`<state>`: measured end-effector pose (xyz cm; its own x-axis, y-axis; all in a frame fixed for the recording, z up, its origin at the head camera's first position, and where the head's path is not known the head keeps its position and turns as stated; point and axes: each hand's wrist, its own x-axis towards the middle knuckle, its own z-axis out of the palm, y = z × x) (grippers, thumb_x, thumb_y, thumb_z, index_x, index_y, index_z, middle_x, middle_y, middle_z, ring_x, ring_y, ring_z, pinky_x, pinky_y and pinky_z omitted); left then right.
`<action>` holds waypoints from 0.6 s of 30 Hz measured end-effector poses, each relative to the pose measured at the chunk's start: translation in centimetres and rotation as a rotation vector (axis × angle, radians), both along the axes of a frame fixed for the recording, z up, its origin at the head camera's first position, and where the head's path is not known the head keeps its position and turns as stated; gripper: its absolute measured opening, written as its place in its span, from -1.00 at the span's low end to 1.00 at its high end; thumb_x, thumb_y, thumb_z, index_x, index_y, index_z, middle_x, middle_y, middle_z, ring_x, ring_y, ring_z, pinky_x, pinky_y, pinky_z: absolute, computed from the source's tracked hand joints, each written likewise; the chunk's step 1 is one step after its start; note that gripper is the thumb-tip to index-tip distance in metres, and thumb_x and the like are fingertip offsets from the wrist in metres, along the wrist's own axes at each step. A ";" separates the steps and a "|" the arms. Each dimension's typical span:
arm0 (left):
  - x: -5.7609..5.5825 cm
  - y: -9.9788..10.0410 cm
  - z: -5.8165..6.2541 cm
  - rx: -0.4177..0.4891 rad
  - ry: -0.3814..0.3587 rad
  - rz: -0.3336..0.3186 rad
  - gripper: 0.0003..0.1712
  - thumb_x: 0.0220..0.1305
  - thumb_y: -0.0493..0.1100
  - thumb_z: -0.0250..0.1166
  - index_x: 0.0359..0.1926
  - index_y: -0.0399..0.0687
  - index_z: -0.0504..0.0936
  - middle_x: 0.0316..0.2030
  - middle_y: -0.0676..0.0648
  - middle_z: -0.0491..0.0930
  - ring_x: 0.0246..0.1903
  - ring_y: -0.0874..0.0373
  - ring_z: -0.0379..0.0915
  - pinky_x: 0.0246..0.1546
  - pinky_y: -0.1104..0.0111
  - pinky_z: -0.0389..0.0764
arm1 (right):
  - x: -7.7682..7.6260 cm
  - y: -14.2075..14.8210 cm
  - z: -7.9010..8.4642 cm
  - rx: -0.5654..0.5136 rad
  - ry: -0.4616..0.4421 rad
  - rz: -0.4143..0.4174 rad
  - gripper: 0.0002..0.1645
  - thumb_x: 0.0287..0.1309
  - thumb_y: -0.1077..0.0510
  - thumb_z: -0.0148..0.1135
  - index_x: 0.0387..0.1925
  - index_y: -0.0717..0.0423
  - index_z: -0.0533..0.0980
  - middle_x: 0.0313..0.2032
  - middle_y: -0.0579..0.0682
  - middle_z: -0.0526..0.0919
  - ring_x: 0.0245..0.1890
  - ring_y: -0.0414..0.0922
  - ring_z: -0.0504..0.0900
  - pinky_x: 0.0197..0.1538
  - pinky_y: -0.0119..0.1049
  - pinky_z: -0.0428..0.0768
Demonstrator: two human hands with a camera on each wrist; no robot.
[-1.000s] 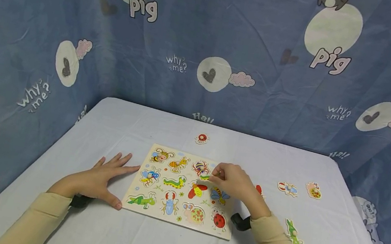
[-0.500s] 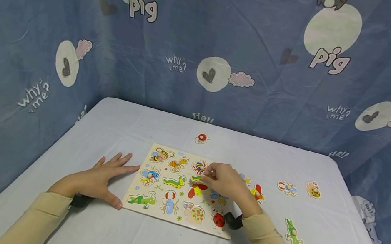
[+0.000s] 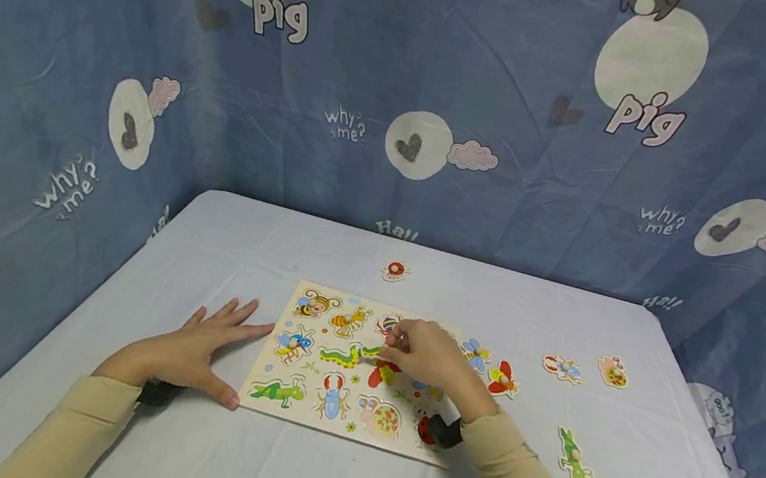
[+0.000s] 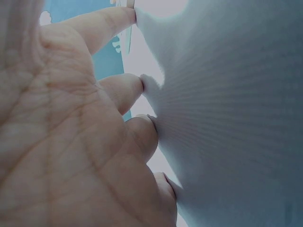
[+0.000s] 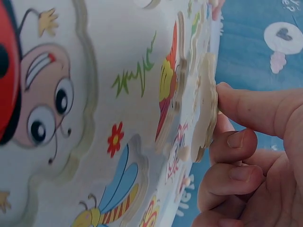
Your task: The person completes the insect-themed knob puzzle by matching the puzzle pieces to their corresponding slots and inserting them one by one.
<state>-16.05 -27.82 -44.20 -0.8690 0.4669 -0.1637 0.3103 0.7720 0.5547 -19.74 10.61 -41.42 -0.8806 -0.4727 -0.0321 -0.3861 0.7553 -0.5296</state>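
My right hand (image 3: 431, 355) pinches a green caterpillar puzzle piece (image 3: 372, 351) between thumb and fingers, over the middle of the insect puzzle board (image 3: 389, 446). The right wrist view shows the bare wooden underside of the caterpillar piece (image 5: 204, 113), raised above the board. Just left of it is the printed caterpillar recess (image 3: 338, 357). My left hand (image 3: 198, 352) rests on the table with fingers spread, index fingertip and thumb at the board's left edge. Bee (image 3: 313, 306), ant (image 3: 348, 321) and mosquito (image 3: 294, 345) pieces with knobs sit in the board.
Right of the board lie loose pieces: a blue-winged insect (image 3: 476, 355), a red-winged insect (image 3: 503, 378), a stag beetle (image 3: 562, 369), a snail (image 3: 613, 372) and a grasshopper (image 3: 574, 458). A ladybug piece (image 3: 395, 271) lies behind the board. A printed curtain (image 3: 332, 182) surrounds the table.
My right hand has moved left across the board with the caterpillar piece, towards the printed caterpillar, uncovering the winged pieces on the right. My left hand has stayed in place.
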 end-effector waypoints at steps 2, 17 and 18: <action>0.0 0.0 0.0 0.002 -0.001 0.000 0.41 -0.28 0.33 0.77 0.64 0.20 0.34 0.73 -0.34 -0.12 0.69 -0.51 -0.40 0.50 -0.57 -0.42 | -0.1 -0.2 -0.2 -0.002 -0.002 0.002 -0.80 0.42 0.00 0.42 -0.33 -0.05 0.62 -0.63 -0.20 0.46 -0.64 -0.28 0.34 -0.50 -0.42 0.29; 0.0 -0.1 -0.1 0.001 0.009 -0.004 0.42 -0.29 0.34 0.77 0.64 0.20 0.34 0.73 -0.35 -0.12 0.68 -0.53 -0.40 0.49 -0.59 -0.40 | -0.1 -2.3 -0.3 0.015 -0.023 0.019 -0.82 0.41 0.00 0.44 -0.29 -0.05 0.63 -0.50 -0.17 0.59 -0.57 -0.24 0.43 -0.45 -0.39 0.34; 0.0 -0.1 -0.1 0.001 0.010 -0.004 0.42 -0.29 0.34 0.77 0.64 0.20 0.34 0.73 -0.34 -0.12 0.68 -0.52 -0.39 0.49 -0.59 -0.40 | -0.1 -2.5 -0.3 0.017 -0.022 0.021 -0.82 0.41 0.00 0.44 -0.29 -0.05 0.63 -0.49 -0.17 0.59 -0.56 -0.24 0.43 -0.44 -0.39 0.35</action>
